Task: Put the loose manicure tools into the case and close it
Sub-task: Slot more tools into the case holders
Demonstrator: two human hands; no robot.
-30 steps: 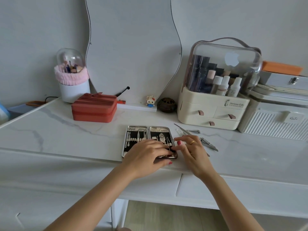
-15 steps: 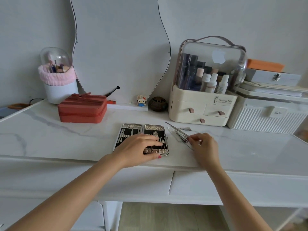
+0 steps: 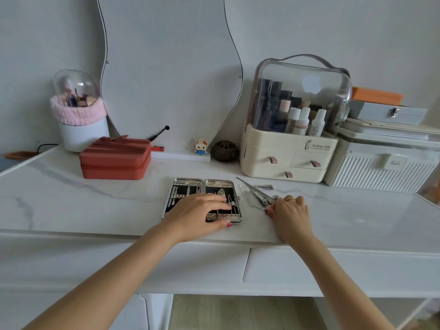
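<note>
- A white marble-veined bench stands against a pale wall, with a wavy-edged mirror propped at the back.
- The loose manicure tools lie in a small heap just beyond and to the inner side of the right hand's fingers, their long axes running diagonally away toward the far left. A small nail clipper sits just past the heap.
- The right hand is much the nearer; its fingers are curled at the near end of the heap. Whether they have yet closed on a tool I cannot tell.
- The case lies open flat, both halves up, with tools strapped in each. The left hand rests spread across it, gripping nothing.
- The tools lie just beside the case's right edge, so the carry looks short, toward the left hand.
- Further out: a red zip box and a clear-domed cosmetics organiser holding bottles.
</note>
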